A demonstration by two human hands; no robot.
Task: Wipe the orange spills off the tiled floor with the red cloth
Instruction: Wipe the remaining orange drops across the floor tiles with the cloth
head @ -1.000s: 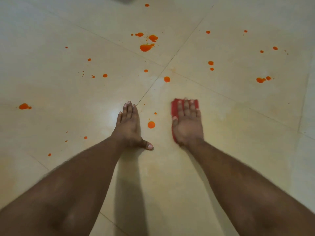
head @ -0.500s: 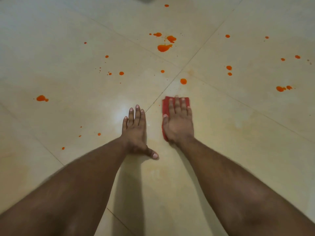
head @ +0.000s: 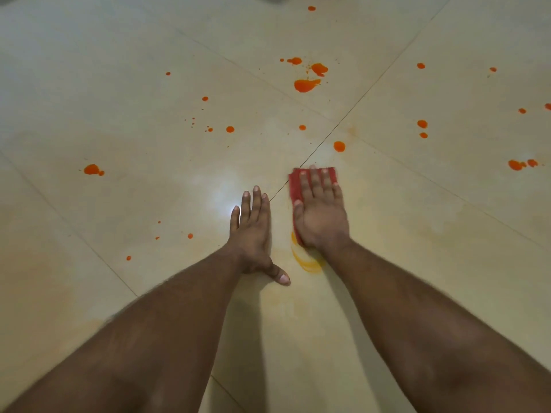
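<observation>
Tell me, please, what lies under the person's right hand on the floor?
The right hand presses flat on the red cloth, whose edges show past the fingers and thumb. An orange smear shows beside the wrist. Any spill beneath the cloth is covered.

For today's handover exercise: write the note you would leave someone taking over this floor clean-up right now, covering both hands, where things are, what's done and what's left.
Left hand: flat on the tiled floor, fingers straight, holding nothing.
Right hand: pressing the red cloth flat on the floor, fingers straight.
Done: a faint orange smear lies just behind the cloth; it needs another pass.
Left: the round drop just ahead of the cloth, the big splat farther off, the blot at far left, the pair at right, and small dots scattered around.
</observation>
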